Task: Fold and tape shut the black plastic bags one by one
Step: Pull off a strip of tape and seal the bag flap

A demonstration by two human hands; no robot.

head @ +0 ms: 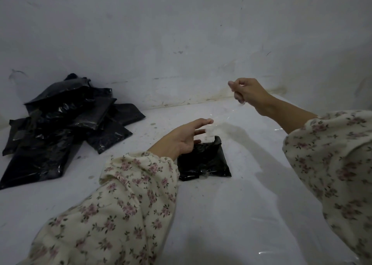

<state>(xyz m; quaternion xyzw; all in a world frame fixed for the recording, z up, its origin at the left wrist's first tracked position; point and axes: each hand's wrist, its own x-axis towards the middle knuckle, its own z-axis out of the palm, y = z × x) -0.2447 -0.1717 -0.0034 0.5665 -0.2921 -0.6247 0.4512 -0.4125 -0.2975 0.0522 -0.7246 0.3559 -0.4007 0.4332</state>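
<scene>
The right hand (249, 95) is pinching the clear plastic tape strip (225, 115) taut while the left hand (185, 138) is hovering open-fingered over the small folded black plastic bag (205, 160), so keeping that tension is likely helping it land flat.

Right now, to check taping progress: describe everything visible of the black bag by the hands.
The black bag is glossy plastic folded into a rectangle, flat on the white surface. The left hand, fingers straight, touches its far left corner; a clear tape strip pinched by the right hand slants toward its far edge.
</scene>
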